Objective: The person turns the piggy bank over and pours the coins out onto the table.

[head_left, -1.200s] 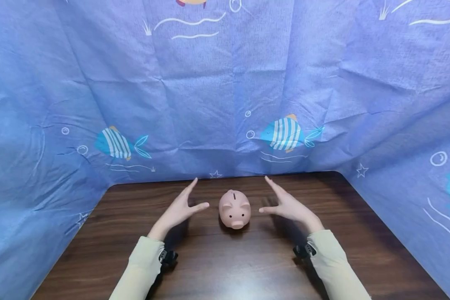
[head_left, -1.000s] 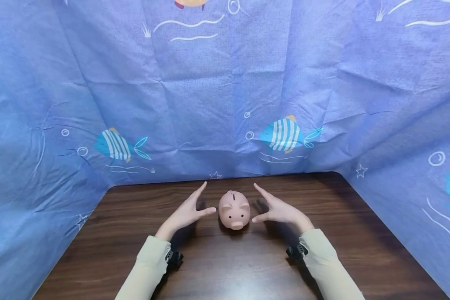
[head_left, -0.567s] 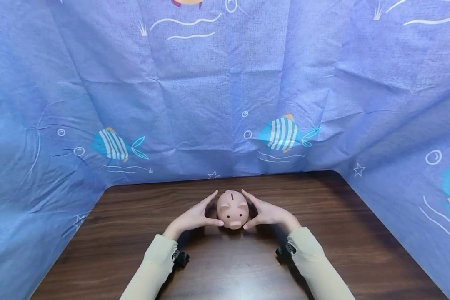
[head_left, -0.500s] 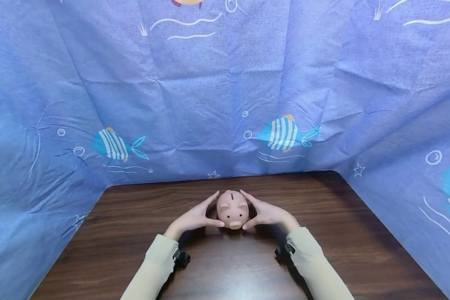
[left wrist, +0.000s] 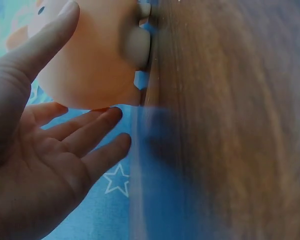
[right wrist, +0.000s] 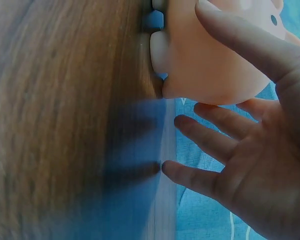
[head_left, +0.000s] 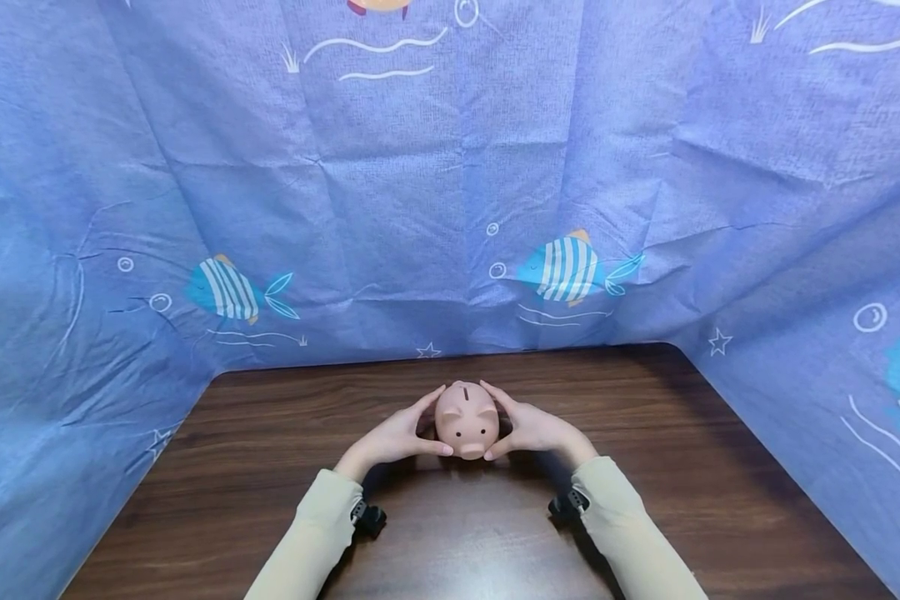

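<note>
A pink piggy bank (head_left: 467,421) stands upright near the back of the table, its snout toward me and the coin slot on top. My left hand (head_left: 396,435) holds its left side, thumb at the front beside the snout and fingers reaching behind. On the other side my right hand (head_left: 537,429) holds it the same way. Both wrist views show each thumb lying across the piggy bank (left wrist: 90,65) and some fingertips at its back, with the little finger apart from it. The stubby feet (right wrist: 160,52) are at the tabletop; whether they touch it is hard to tell.
The dark wood table (head_left: 270,467) has rounded far corners. A blue cloth (head_left: 390,208) printed with striped fish hangs behind it and along both sides. A small black device (head_left: 370,520) is strapped at each wrist.
Both hands came inward from either side of the piggy bank and closed onto it. Over the last half second the left hand shifted slightly right; the piggy bank stays in about the same place.
</note>
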`<state>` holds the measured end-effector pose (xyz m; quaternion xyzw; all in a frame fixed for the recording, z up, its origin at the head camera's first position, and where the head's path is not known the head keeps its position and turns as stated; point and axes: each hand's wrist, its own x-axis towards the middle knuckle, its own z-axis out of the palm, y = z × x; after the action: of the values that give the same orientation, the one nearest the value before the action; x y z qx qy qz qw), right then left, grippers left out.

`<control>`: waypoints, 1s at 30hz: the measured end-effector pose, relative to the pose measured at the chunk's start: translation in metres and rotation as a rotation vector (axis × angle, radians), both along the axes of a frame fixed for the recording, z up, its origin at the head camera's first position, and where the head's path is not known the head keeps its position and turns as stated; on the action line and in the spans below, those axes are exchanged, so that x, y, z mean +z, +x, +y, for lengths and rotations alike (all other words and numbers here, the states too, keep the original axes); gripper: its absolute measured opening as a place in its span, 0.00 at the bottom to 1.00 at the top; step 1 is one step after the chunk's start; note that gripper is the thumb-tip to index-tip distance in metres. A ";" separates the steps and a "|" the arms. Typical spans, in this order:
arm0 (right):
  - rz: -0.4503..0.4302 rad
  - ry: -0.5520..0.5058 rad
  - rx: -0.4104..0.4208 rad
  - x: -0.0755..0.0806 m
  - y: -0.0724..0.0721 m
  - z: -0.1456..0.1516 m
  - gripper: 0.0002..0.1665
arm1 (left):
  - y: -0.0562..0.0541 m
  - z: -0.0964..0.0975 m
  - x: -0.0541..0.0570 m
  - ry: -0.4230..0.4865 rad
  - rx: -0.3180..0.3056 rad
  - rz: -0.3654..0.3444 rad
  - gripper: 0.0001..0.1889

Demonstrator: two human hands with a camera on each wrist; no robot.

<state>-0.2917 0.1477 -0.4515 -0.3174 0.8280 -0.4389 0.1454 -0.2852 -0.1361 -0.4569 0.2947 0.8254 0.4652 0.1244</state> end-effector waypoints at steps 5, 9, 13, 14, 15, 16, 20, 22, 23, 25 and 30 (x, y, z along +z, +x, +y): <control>0.011 -0.024 -0.012 0.006 0.001 -0.001 0.69 | 0.002 -0.001 0.006 0.024 0.020 0.041 0.52; 0.046 -0.043 -0.051 0.019 0.004 -0.001 0.70 | 0.004 -0.003 0.018 0.037 0.062 0.082 0.51; 0.076 -0.103 -0.055 0.029 0.003 0.000 0.70 | 0.006 -0.003 0.030 0.078 0.080 0.098 0.51; 0.069 -0.116 -0.051 0.031 0.004 0.000 0.70 | 0.006 -0.002 0.032 0.082 0.078 0.100 0.51; 0.056 -0.127 -0.046 0.032 0.004 0.000 0.70 | 0.007 -0.002 0.033 0.084 0.075 0.097 0.52; 0.051 -0.123 -0.049 0.034 0.005 0.000 0.71 | 0.007 -0.003 0.034 0.082 0.075 0.094 0.51; 0.003 -0.150 -0.045 0.040 0.010 -0.001 0.67 | 0.010 -0.004 0.040 0.087 0.093 0.089 0.48; -0.014 -0.183 -0.044 0.044 0.013 -0.002 0.63 | 0.011 -0.005 0.045 0.101 0.114 0.092 0.45; -0.029 -0.211 -0.039 0.046 0.014 -0.002 0.60 | 0.011 -0.005 0.048 0.109 0.125 0.096 0.43; -0.088 -0.281 -0.025 0.051 0.017 -0.003 0.56 | 0.013 -0.006 0.054 0.119 0.151 0.096 0.41; -0.137 -0.341 -0.060 0.063 0.021 -0.004 0.50 | 0.019 -0.004 0.068 0.130 0.211 0.091 0.35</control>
<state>-0.2705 0.1440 -0.3885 -0.2819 0.7389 -0.5976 0.1324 -0.2665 -0.1402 -0.3891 0.2343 0.8248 0.5143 0.0179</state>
